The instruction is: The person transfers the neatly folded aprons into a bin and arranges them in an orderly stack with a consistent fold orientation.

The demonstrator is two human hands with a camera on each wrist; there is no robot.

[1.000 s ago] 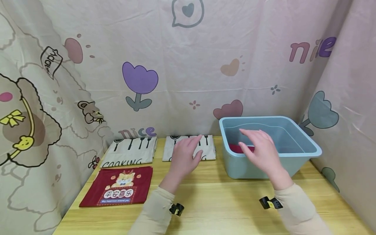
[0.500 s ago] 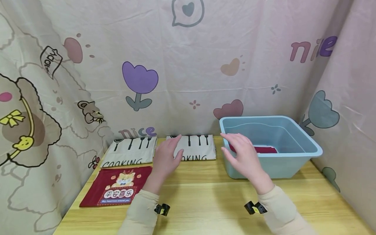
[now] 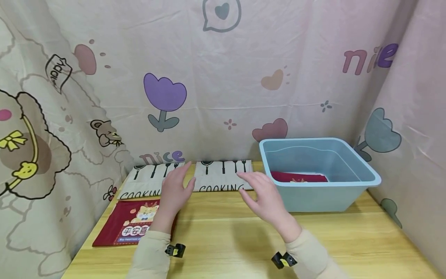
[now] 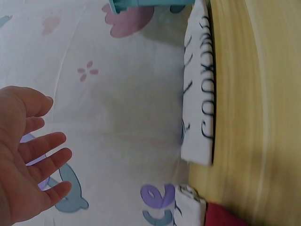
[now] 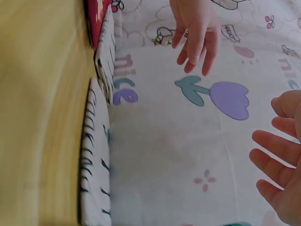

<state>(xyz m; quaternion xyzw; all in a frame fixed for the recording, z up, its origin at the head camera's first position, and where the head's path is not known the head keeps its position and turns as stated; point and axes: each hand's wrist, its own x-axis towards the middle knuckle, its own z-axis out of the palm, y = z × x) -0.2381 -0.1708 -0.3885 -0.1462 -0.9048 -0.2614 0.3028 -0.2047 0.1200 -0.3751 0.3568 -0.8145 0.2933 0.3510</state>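
My left hand (image 3: 175,193) hovers empty with relaxed fingers, overlapping the corner of the left white folded cloth (image 3: 139,182) and the red folded cloth (image 3: 111,228) in the head view. The red one carries a cartoon animal and printed characters. My right hand (image 3: 264,197), also empty and loosely spread, hangs in front of the right white folded cloth (image 3: 223,176), printed with black utensils and "COOKING", and left of the light-blue bin (image 3: 320,197). Inside the bin lies another red cloth (image 3: 313,178). The left wrist view shows the fingers (image 4: 44,153) touching nothing.
The wooden table (image 3: 223,240) reaches to a printed curtain (image 3: 223,89) at the back, with more curtain on both sides. The bin's raised rim (image 3: 324,183) stands at the right rear, close to the curtain.
Both hands have moved left, the right one away from over the bin's front rim. More of the red cloth inside the bin shows now. The cloths on the table have stayed put.
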